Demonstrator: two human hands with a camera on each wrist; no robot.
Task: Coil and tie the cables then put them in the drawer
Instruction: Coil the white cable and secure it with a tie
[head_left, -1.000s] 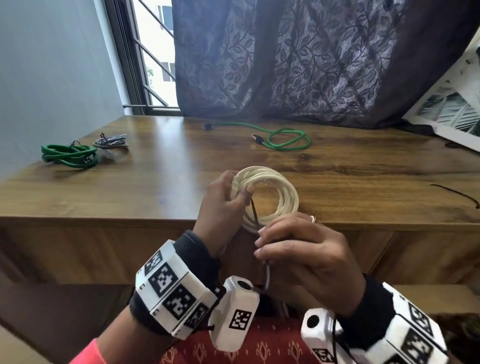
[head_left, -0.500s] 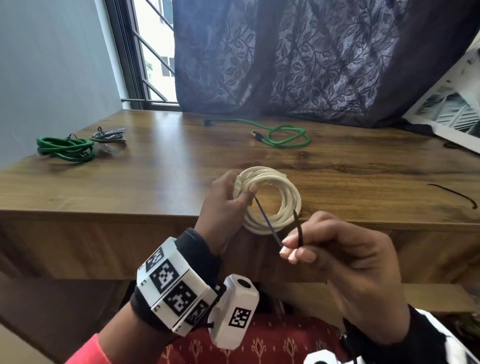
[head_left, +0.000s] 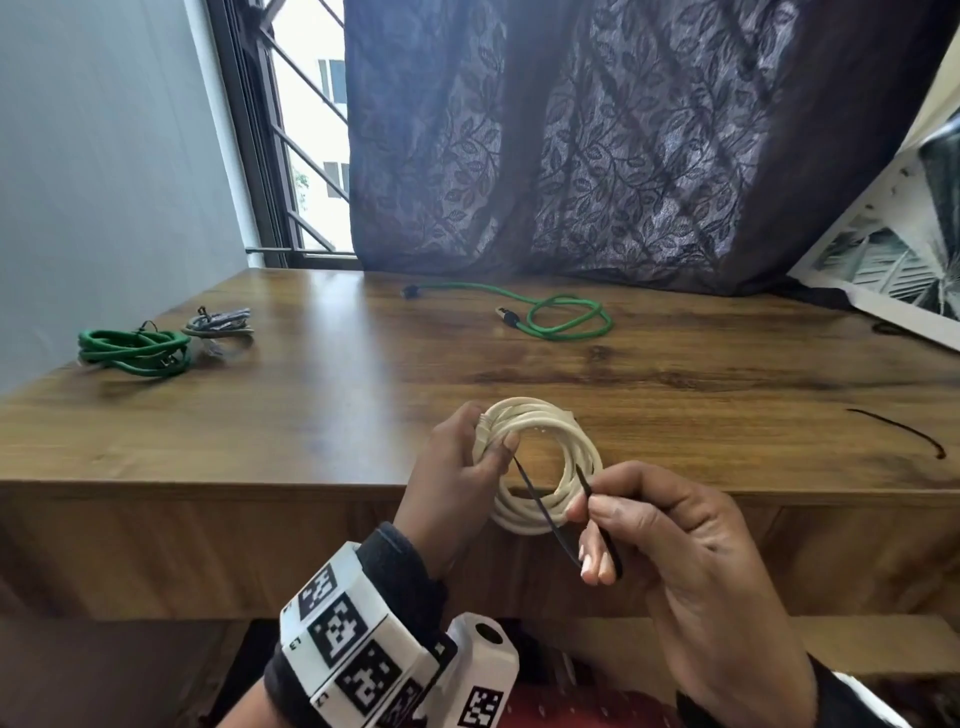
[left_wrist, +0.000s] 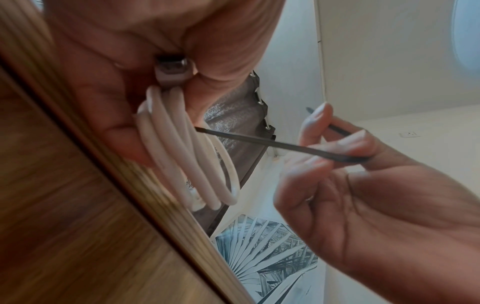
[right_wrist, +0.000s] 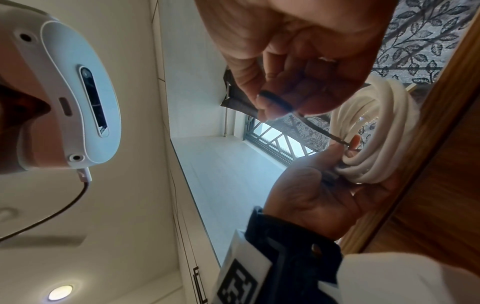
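A coiled white cable (head_left: 569, 441) (left_wrist: 182, 152) (right_wrist: 381, 131) is held upright at the desk's front edge. My left hand (head_left: 462, 478) grips its left side, thumb pinning one end of a thin black tie (head_left: 540, 512) (left_wrist: 259, 142) (right_wrist: 319, 129) against the loops. My right hand (head_left: 639, 525) (right_wrist: 285, 98) pinches the tie, which bends back in a narrow loop below the coil. A loose green cable (head_left: 561, 314) lies at the back of the desk (head_left: 311, 415). At the far left sit a coiled green cable (head_left: 132, 349) and a coiled grey cable (head_left: 221, 325).
Another black tie (head_left: 904, 431) lies on the desk at the right. A dark patterned curtain (head_left: 597, 140) hangs behind the desk, beside a window (head_left: 306, 156). A printed picture (head_left: 893, 260) leans at the back right.
My right hand rose from below the coil and drew the black tie out to the right, folding it into a loop. The left hand kept its hold on the white coil.
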